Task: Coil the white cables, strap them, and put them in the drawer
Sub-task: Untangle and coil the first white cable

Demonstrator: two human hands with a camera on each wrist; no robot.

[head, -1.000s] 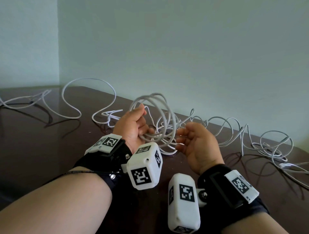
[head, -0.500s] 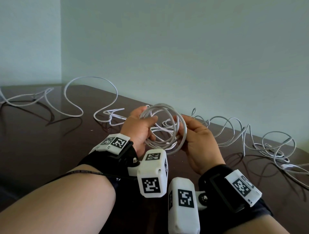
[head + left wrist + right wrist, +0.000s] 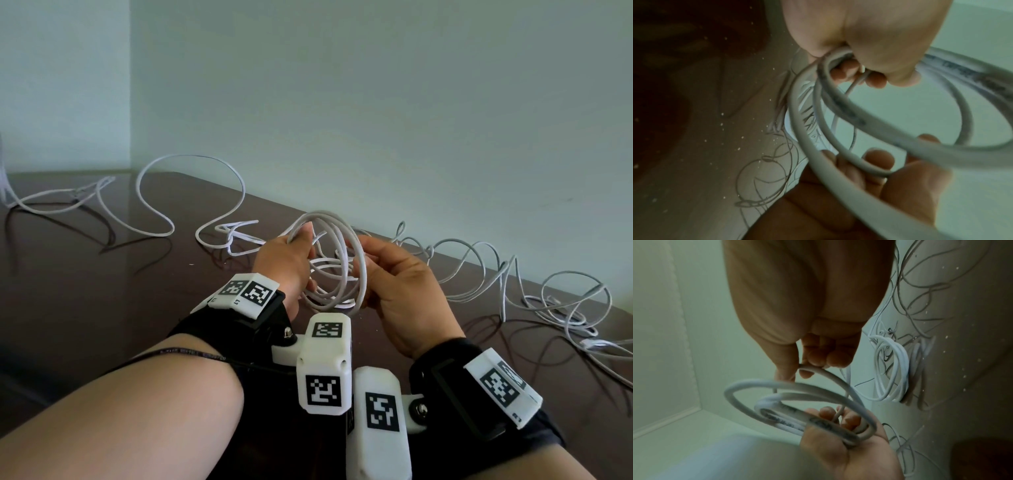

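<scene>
Coil (image 3: 337,263) of white cable held upright above bench (image 3: 85,291), clamped at near-left rim by left fingers (image 3: 301,240), far-right rim pinched by right fingers (image 3: 368,251), both hands equally near.

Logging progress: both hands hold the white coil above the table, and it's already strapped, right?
Not strapped. The head view shows bare loops of the white coil with no strap, held above the table by the left hand and right hand.

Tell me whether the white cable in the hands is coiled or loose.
Coiled, not strapped: the white cable forms several stacked loops, gripped by the left hand and right hand. No strap visible.
</scene>
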